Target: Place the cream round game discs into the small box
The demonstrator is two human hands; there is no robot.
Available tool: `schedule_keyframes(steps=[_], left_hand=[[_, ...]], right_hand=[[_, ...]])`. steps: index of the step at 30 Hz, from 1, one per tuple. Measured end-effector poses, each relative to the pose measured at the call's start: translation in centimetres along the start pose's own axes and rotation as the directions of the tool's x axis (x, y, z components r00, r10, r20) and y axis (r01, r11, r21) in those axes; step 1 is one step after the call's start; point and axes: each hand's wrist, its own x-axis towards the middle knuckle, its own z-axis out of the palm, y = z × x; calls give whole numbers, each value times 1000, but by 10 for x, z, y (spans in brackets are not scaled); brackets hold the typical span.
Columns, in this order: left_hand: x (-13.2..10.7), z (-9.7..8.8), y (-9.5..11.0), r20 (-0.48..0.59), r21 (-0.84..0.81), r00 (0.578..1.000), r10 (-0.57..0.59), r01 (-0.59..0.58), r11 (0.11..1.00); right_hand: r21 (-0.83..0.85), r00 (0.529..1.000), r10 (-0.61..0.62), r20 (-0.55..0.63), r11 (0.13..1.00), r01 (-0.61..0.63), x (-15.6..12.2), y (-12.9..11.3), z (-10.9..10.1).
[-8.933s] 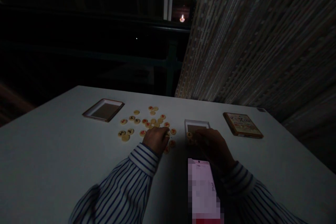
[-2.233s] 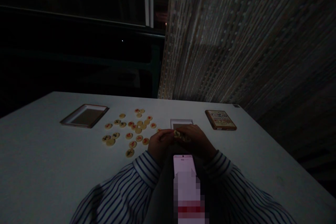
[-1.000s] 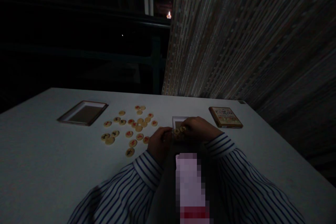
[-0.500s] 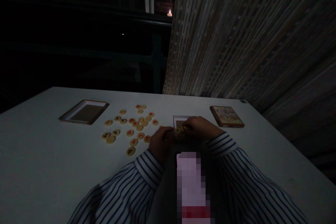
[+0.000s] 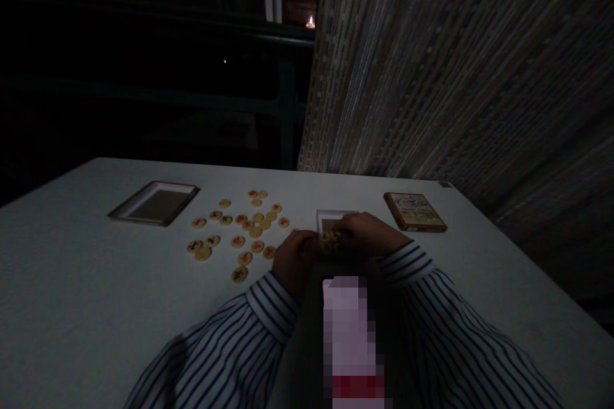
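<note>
Between my hands is a small open box (image 5: 330, 213) with a pale rim, and several xiangqi pieces (image 5: 329, 241) are bunched at its near end. My left hand (image 5: 293, 261) is closed at the box's left side, its fingertips partly hidden in shadow. From the right, my right hand (image 5: 367, 234) reaches over the box with its fingers bent down onto a xiangqi piece. Left of my hands, loose round xiangqi pieces (image 5: 257, 246) with red or black characters lie scattered, some showing blank faces.
An open shallow box part (image 5: 165, 206) lies at the table's far left. A printed box lid (image 5: 416, 212) rests at the right. Behind the white table (image 5: 96, 281), a string curtain (image 5: 384, 77) hangs at the right. The room is dark.
Both hands stay at the small box. My right fingers have shifted very slightly over the pieces; the scattered pieces lie as before.
</note>
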Motion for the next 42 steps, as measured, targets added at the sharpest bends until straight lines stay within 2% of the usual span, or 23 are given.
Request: schedule_keyframes(steps=[11, 36, 42], left_hand=[[0, 1, -1, 11, -22, 1000, -24, 24, 999], [-1, 2, -6, 26, -19, 1000, 6, -6, 1000], [-1, 1, -1, 14, -23, 1000, 4, -4, 1000]], right_hand=[[17, 1000, 3, 18, 1000, -3, -1, -3, -4], [9, 998, 18, 60, 1000, -19, -2, -5, -6], [17, 998, 11, 65, 1000, -12, -2, -2, -5]])
